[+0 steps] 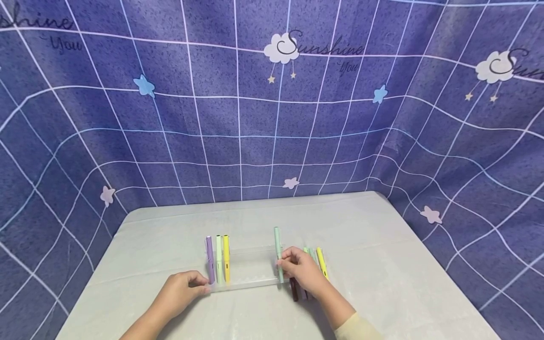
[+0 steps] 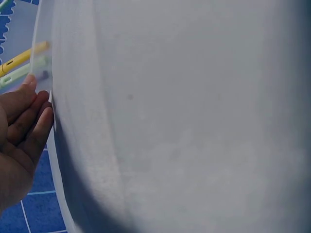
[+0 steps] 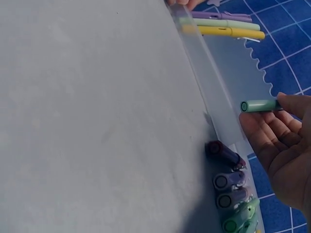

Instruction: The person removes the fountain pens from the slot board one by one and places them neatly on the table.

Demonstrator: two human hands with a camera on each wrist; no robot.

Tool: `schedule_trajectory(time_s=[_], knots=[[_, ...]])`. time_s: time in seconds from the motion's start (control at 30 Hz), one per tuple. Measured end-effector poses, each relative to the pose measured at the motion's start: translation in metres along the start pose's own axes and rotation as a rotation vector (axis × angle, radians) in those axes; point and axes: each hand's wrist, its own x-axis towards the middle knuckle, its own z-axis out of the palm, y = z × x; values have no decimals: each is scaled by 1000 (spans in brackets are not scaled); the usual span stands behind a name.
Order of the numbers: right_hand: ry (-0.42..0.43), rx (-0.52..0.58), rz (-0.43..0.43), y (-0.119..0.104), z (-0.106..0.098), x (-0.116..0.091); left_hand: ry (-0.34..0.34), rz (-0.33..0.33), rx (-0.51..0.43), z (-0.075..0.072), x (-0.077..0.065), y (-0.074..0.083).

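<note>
A clear plastic pen rack (image 1: 250,284) with a scalloped edge lies on the table. At its left end, purple (image 1: 210,264), pale green (image 1: 219,264) and yellow (image 1: 226,259) pens lie side by side. My left hand (image 1: 182,289) pinches the rack's front left corner, thumb on the plastic (image 2: 30,82). My right hand (image 1: 305,273) pinches a mint green pen (image 1: 277,240) between thumb and fingers, over the rack's right end. The right wrist view shows one end of this pen (image 3: 258,106), apart from the scalloped notches.
Right of the rack lie several more pens, among them a dark one (image 3: 224,153), purple ones (image 3: 228,181), a green one (image 3: 240,217) and a yellow one (image 1: 321,261). The white table (image 1: 170,236) meets a blue patterned curtain (image 1: 255,151) at the back and sides.
</note>
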Motion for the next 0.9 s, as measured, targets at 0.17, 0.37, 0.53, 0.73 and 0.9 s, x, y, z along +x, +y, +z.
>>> schedule_trajectory(time_s=[0.17,0.37,0.53,0.73,0.9], knots=[[10,9,6,0,-7,-4,5,5,0,0,0,0],[22,-16,5,2,-18,-10,8,10,-3,1,0,-1],[49,-28,17,4,-28,-14,4,6,-7,1,0,-1],[103,-43,50,1,-38,-22,5,6,-9,0,0,-1],[138,-42,63,-7,-45,-29,0,0,-7,0,0,0]])
